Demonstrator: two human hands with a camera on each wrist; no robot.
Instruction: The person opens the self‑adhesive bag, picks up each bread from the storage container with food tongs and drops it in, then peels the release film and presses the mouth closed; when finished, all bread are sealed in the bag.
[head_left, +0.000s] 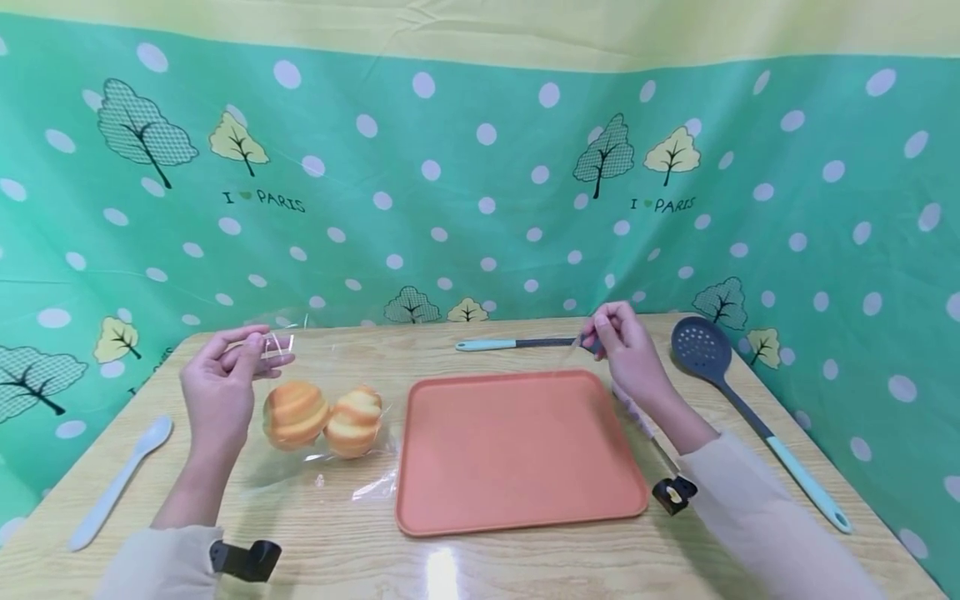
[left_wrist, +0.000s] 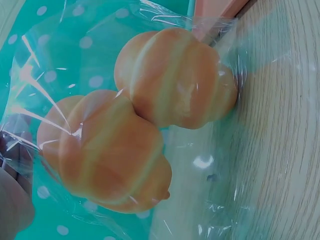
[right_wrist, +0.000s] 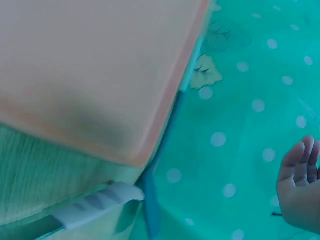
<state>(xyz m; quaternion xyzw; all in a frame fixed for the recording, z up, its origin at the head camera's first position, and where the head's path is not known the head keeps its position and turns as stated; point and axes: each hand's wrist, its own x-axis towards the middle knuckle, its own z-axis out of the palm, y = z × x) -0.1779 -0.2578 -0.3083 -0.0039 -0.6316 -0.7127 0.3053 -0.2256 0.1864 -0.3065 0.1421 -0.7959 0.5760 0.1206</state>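
Note:
My left hand [head_left: 221, 379] pinches a clear plastic bag [head_left: 375, 485] at its upper left part. Inside lie two bread rolls [head_left: 296, 415], golden with pale stripes, side by side; the left wrist view shows both rolls [left_wrist: 107, 150] through shiny film. My right hand [head_left: 626, 354] is raised over the tray's far right corner, thumb and fingers pinched together. A faint sheet of the same film runs up to its fingertips. In the right wrist view the right hand [right_wrist: 302, 185] shows at the right edge with its fingers bent.
A pink tray [head_left: 517, 450] lies right of the rolls. A pale spoon [head_left: 120, 483] is at far left, a dark skimmer [head_left: 705, 348] at far right. Behind the tray lies a blue-handled utensil [head_left: 487, 344]; a slim lavender-handled utensil [right_wrist: 97, 204] lies along the tray's right side.

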